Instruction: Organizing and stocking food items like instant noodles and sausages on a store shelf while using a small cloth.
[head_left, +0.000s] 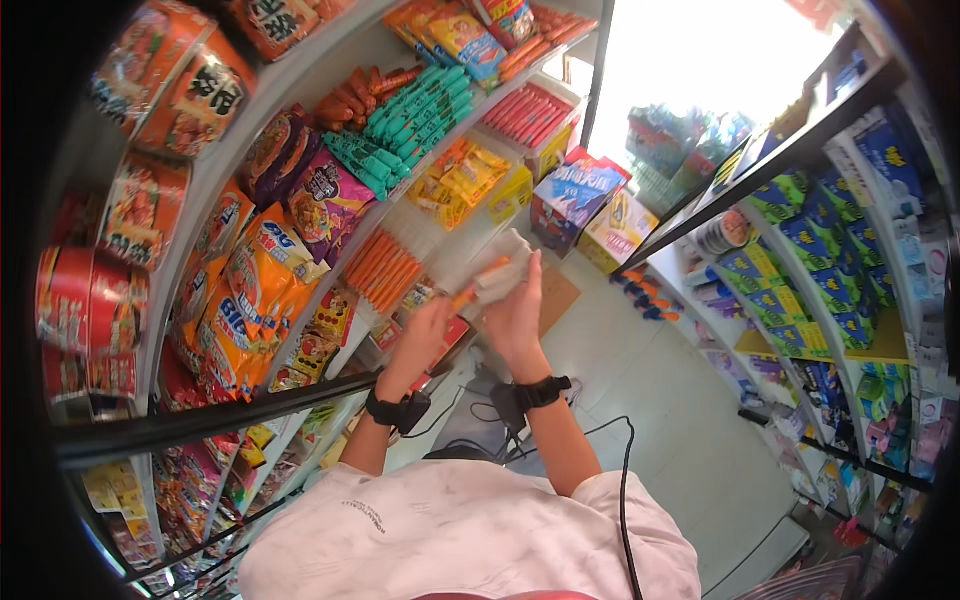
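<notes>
My left hand (426, 330) grips the near end of a slim orange-wrapped stick (463, 298), much like the ones in the bin beside it. The stick slants up towards my right hand (516, 304), which holds a crumpled whitish cloth (507, 262) against its far part. Motion blurs both the stick and the cloth, and some fingers are hidden. Left of my hands, a clear bin holds a row of orange-wrapped sticks (382, 268). Beyond it, yellow snack packets (459, 184) lie in another compartment.
Shelves on the left carry teal-wrapped sticks (420, 112), orange snack bags (259, 289) and a red noodle tub (94, 300). A black shelf edge (225, 420) runs below them. Cartons (577, 187) stand ahead. On the right are shelves of blue-green boxes (814, 247). A black cable (626, 487) hangs beside me.
</notes>
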